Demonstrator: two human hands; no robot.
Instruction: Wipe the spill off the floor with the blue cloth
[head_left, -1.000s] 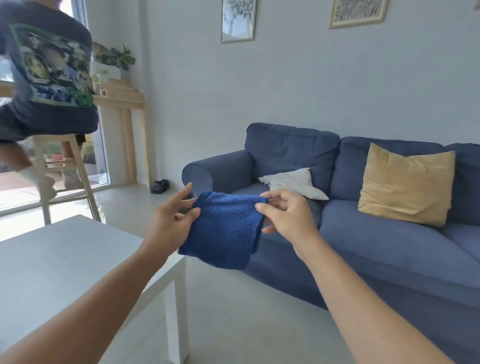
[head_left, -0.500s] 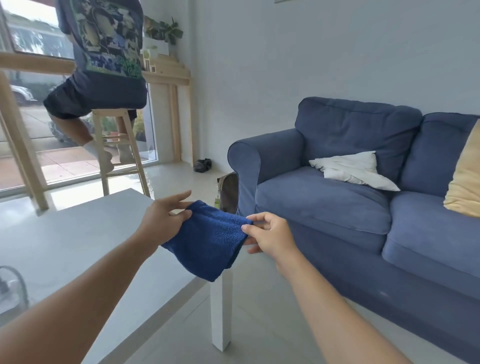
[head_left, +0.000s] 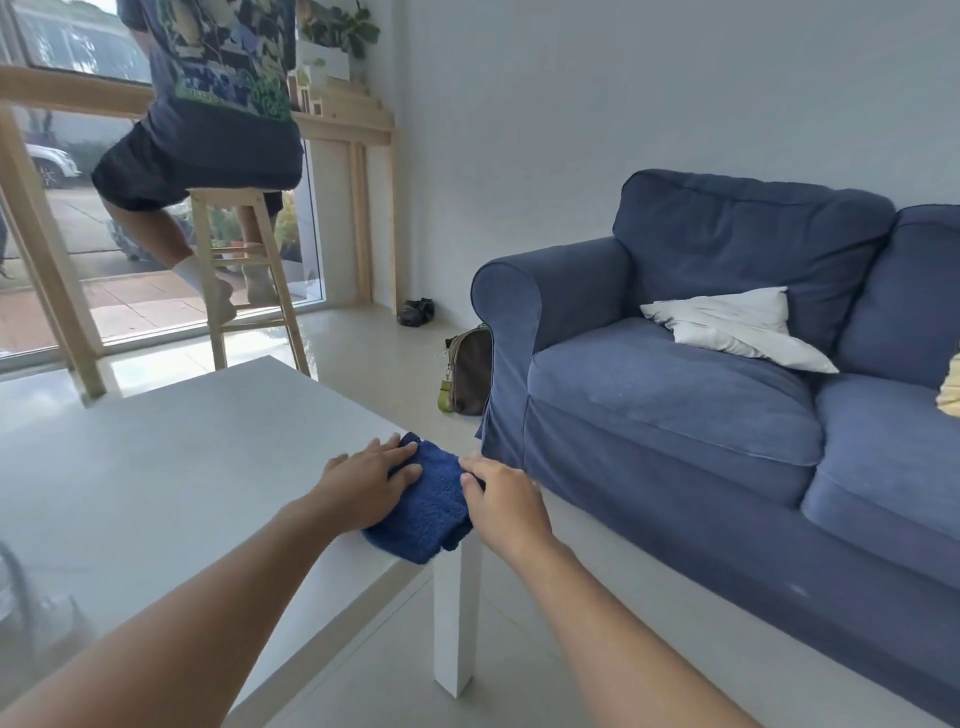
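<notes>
Two hands rest on the blue cloth (head_left: 428, 506), which lies folded on the near corner of the white tabletop (head_left: 171, 467), with one edge hanging a little over the rim above the table leg. The left hand (head_left: 371, 486) lies flat, fingers spread and pressed down on the left part of the cloth. The right hand (head_left: 501, 506) sits at the right edge of it with fingers curled over the fabric; whether they pinch the cloth or only touch it cannot be told from this angle.

No spill shows on the floor (head_left: 363, 675) in this view — the pale tiles between the tabletop and the blue sofa (head_left: 727, 415) look dry, so the wet place is probably outside the picture. The step in hand seems to be shaping the cloth into a thick pad. To do it well, the person should keep the fold tidy, then close one hand firmly around the whole pad, so no loose corner drags. After that the floor must be searched before kneeling. A thick towel like this takes up liquid better when pressed first and rubbed second — pushing at once only spreads the spill. Another person sits on a wooden stool (head_left: 244, 270) near the window, well apart.
</notes>
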